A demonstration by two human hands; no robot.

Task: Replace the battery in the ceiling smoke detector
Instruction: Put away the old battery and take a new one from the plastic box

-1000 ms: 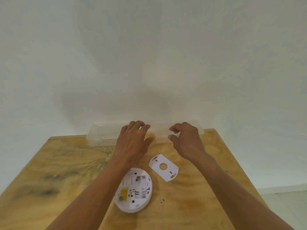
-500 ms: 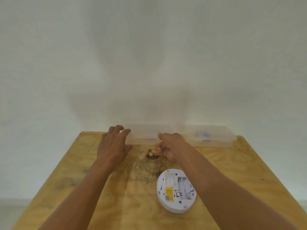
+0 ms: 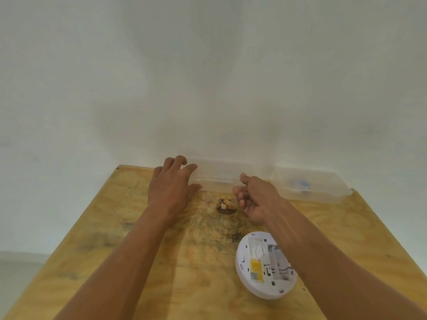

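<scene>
The white round smoke detector point(image 3: 256, 269) lies back-up on the wooden table point(image 3: 138, 262) at the right, its battery bay and yellow label showing, partly hidden under my right forearm. A clear plastic box point(image 3: 219, 172) stands at the table's far edge against the wall. My left hand point(image 3: 171, 188) clasps its left end, fingers spread over the lid and thumb at the front. My right hand point(image 3: 256, 197) hovers at the box's front right with fingers curled and thumb raised to the lid's edge; nothing shows in it.
A second clear box point(image 3: 323, 185) with something blue point(image 3: 302, 182) inside sits to the right along the wall. A dark knot point(image 3: 225, 206) marks the wood between my hands. The table's left edge drops to the floor.
The view has swung since one second ago, and the white mounting plate is out of sight. Over the last half second my hands stay at the box and my right thumb has lifted.
</scene>
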